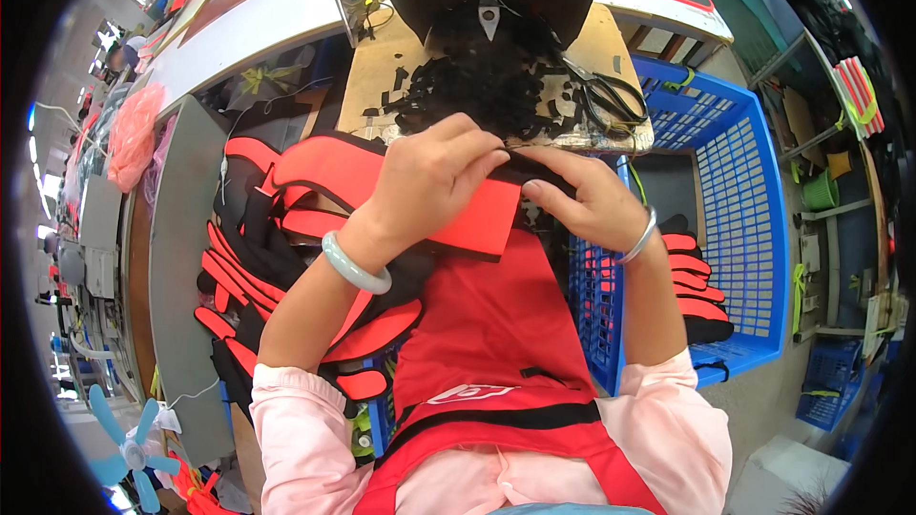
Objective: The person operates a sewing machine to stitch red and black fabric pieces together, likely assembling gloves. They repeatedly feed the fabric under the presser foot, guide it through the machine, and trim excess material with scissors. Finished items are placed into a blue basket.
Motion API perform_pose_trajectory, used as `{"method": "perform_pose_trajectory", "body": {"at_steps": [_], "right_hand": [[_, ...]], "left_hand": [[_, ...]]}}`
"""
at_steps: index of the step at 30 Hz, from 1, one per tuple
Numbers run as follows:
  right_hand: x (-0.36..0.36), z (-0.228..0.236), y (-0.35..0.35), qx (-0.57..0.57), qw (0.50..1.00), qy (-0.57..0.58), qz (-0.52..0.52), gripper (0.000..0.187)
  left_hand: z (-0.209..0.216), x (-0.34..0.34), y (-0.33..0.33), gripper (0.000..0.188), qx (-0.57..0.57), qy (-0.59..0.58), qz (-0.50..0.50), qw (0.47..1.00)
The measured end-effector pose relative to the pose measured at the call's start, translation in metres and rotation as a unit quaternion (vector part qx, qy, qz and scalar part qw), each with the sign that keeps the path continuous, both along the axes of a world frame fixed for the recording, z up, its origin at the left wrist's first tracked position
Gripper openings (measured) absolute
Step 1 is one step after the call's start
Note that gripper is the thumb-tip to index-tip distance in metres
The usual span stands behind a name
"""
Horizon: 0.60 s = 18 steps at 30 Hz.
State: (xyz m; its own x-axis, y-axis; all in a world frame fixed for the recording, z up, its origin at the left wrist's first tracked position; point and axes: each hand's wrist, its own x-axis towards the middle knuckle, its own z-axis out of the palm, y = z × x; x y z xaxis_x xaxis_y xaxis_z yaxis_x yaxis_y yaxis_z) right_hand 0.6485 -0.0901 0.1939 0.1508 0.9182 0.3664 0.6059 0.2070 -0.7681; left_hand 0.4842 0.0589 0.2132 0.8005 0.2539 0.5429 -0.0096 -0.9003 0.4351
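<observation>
Both grips: left hand (pixel 425 181), right hand (pixel 599 205) pinch flat coral-and-black fabric panel (pixel 491 215)
Black edge (pixel 516 170): could skew if either slips

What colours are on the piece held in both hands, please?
The piece is bright coral with black edging; it shows best in the head view.

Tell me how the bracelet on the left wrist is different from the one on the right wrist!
The left bracelet is chunky, while the right bracelet is thin. The left bracelet is a pale, milky green; the right bracelet looks silvery. Both are rounded bangles.
</observation>
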Motion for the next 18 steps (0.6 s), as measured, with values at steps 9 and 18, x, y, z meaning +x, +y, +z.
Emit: {"method": "perform_pose_trajectory", "body": {"at_steps": [9,18], "right_hand": [[0.033,0.049,0.024,-0.051,0.987,-0.144,-0.056,0.037],[0.064,0.032,0.055,-0.06,0.984,-0.154,-0.06,0.042]], "left_hand": [[0.015,0.016,0.031,0.017,-0.433,0.038,0.011,0.901],[-0.005,0.03,0.071,0.016,-0.668,0.031,-0.101,0.737]]}}
